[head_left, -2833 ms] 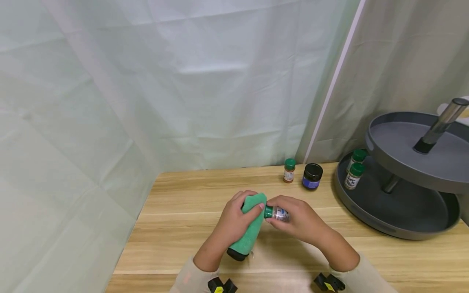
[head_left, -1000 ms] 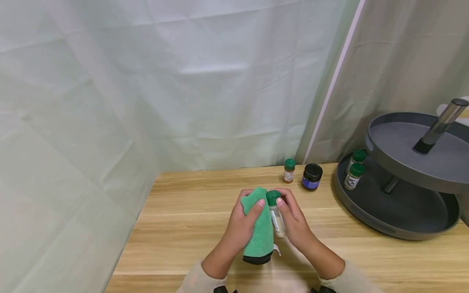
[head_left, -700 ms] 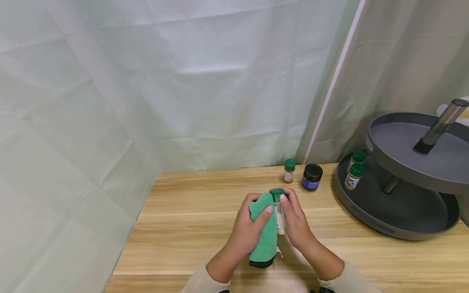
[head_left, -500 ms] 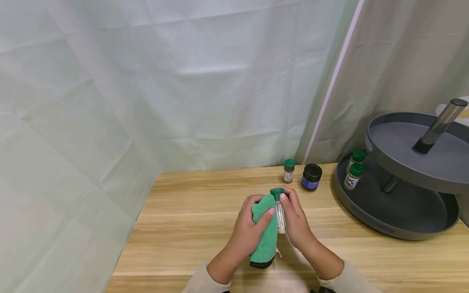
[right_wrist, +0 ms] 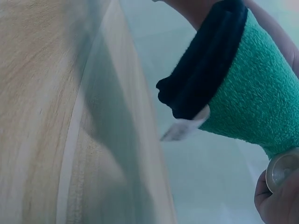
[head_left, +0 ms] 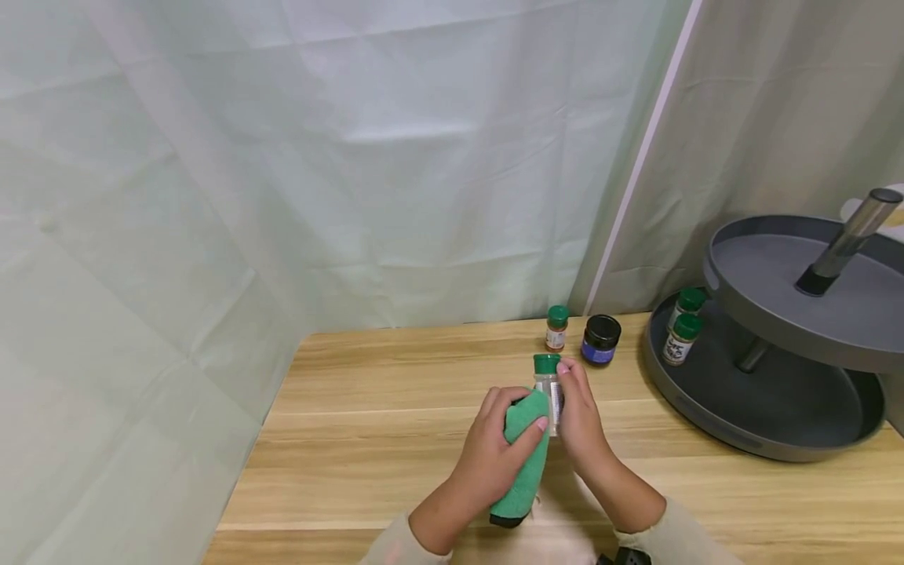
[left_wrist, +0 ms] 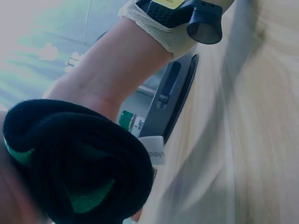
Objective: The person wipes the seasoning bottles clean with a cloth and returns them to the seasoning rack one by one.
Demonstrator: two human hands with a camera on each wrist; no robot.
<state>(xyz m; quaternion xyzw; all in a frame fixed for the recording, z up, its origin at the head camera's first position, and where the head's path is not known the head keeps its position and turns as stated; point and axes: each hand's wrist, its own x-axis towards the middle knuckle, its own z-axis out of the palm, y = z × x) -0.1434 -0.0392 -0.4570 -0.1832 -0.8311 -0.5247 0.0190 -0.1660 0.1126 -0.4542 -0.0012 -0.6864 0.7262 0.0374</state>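
Note:
My left hand grips a folded green cloth with a dark edge; a small white tag hangs from it in the right wrist view. In my right hand is a clear spice jar with a green cap, held upright by its right side. The cloth lies against the jar's lower left side. From below, the right wrist view shows the jar's round base right at the end of the green cloth. Looking along the roll, the left wrist view has the dark cloth edge filling its lower left.
Behind my hands stand a small green-capped spice jar and a black-lidded jar with a blue label. A two-tier grey turntable is at the right, with two green-capped jars on its lower tier. Curtains hang behind the wooden table.
From lying sideways the jar has been turned upright, cap up. Within the last second both hands, cloth and jar have shifted right, and the cloth has slid lower on the jar.

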